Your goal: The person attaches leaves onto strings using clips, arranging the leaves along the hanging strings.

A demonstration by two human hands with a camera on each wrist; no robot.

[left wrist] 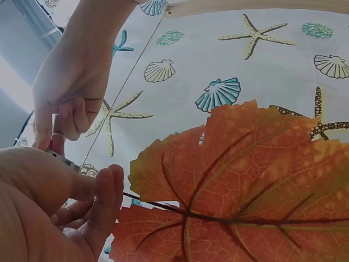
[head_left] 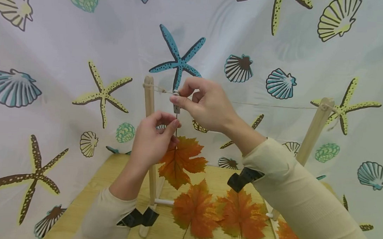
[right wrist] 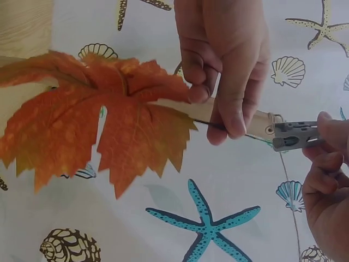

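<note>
My left hand (head_left: 151, 141) pinches the thin dark stem (right wrist: 204, 123) of an orange-red maple leaf (head_left: 183, 163), which hangs below the fingers. Just above it, my right hand (head_left: 211, 106) grips a grey clothespin (right wrist: 294, 135) between thumb and fingers at the string (head_left: 274, 106). The tip of the stem reaches the clothespin's jaws in the right wrist view. Seen from the left wrist, the leaf's veined face fills much of the picture, and the clothespin is largely hidden behind the left hand.
The string runs between a left wooden post (head_left: 149, 100) and a right wooden post (head_left: 312, 134). More maple leaves (head_left: 196, 213) lie on the wooden table (head_left: 90, 197), one partly under the right sleeve (head_left: 303, 193). White cloth (head_left: 118, 43) printed with shells and starfish stands behind.
</note>
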